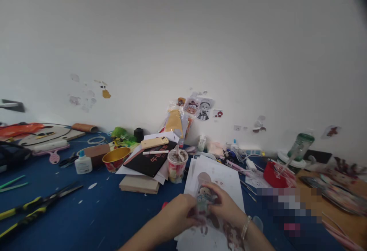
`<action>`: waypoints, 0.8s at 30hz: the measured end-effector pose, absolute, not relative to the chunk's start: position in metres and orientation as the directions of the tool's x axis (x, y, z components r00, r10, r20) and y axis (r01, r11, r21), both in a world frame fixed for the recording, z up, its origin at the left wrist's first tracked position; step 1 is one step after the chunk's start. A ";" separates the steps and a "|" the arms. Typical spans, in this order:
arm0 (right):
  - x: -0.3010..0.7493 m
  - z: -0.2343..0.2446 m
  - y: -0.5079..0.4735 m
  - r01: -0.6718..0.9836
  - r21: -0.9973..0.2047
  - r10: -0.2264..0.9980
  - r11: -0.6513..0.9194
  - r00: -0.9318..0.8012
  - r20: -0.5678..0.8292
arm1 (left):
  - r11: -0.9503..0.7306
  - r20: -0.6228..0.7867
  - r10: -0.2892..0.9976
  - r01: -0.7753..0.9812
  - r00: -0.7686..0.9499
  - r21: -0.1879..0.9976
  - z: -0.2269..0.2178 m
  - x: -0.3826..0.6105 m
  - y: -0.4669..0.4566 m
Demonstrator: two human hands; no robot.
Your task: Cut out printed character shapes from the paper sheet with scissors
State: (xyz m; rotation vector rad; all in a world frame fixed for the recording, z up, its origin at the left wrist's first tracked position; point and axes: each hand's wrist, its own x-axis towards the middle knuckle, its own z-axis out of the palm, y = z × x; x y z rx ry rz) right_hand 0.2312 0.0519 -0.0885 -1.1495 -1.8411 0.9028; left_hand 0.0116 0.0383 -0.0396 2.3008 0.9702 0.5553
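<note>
I have the left hand (183, 209) and right hand (223, 202) pinching a small cartoon-character figure (203, 198) from either side, fingers drawn in narrowly on it. I see it over the white printed sheets (219, 167) on the blue table (109, 214), nearer than the paper cup (176, 170); whether it touches the paper, I can't tell.
</note>
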 end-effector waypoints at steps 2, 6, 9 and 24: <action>0.231 -0.086 0.051 0.404 -0.841 0.920 0.359 -0.306 0.246 | -0.511 0.143 0.820 0.595 0.554 0.620 -0.058 0.024 0.044; 0.230 -0.078 0.045 0.437 -0.816 0.908 0.378 -0.348 0.234 | -0.443 0.094 0.870 0.683 0.484 0.582 -0.066 0.030 0.051; 0.231 -0.077 0.043 0.413 -0.810 0.880 0.416 -0.409 0.243 | -0.411 0.095 0.902 0.767 0.422 0.494 -0.059 0.028 0.047; 0.203 -0.095 0.041 0.309 -0.779 0.832 0.545 -0.316 0.456 | -0.386 0.296 0.849 0.130 0.438 0.913 -0.126 0.056 0.060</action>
